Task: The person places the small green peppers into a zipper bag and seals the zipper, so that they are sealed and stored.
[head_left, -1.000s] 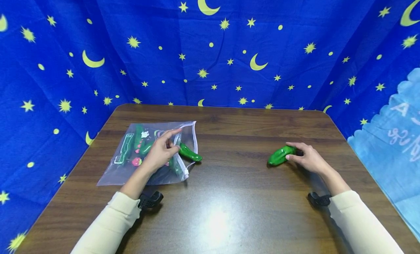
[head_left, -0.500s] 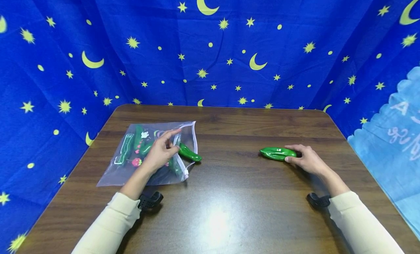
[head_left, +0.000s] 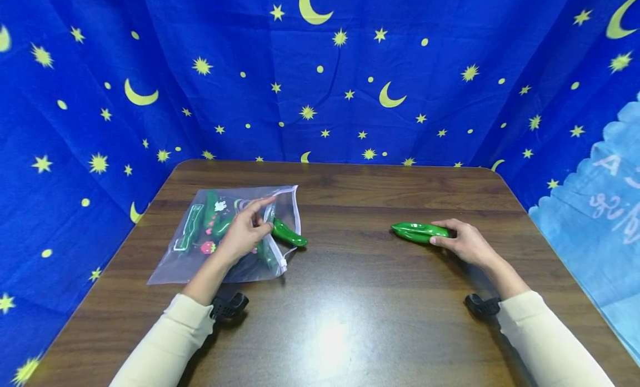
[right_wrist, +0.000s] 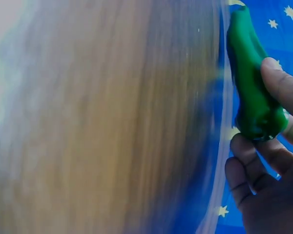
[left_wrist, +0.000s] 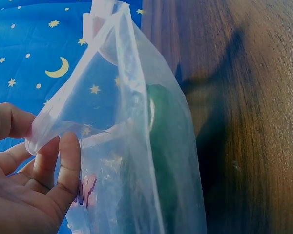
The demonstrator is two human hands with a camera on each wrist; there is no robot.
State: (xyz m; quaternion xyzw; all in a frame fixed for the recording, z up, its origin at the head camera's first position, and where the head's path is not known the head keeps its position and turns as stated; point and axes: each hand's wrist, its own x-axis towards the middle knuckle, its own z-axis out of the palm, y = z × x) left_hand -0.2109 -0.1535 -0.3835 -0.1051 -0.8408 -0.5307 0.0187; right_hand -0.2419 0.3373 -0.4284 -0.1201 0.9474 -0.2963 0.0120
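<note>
My left hand (head_left: pixel 243 231) pinches the mouth edge of a clear zip bag (head_left: pixel 175 270) on the left of the table; in the left wrist view the bag's film (left_wrist: pixel 97 92) rises between thumb and fingers. Several green items show through the printed plastic. A slim green pepper (head_left: pixel 289 235) lies at the bag's mouth, its tip poking past the edge. On the right, my right hand (head_left: pixel 466 242) grips a larger glossy green pepper (head_left: pixel 413 231) by one end, its tip pointing left. The right wrist view shows the thumb along that pepper (right_wrist: pixel 249 73).
The brown wooden table (head_left: pixel 350 287) has a bright glare spot near its front. A blue cloth (head_left: pixel 280 54) with moons and stars hangs behind and at the sides, with a light blue panel (head_left: pixel 610 209) at far right.
The right hand has turned its pepper from slanting toward the front to lying nearly level, and shifted it slightly left. The left hand and the bag look the same.
</note>
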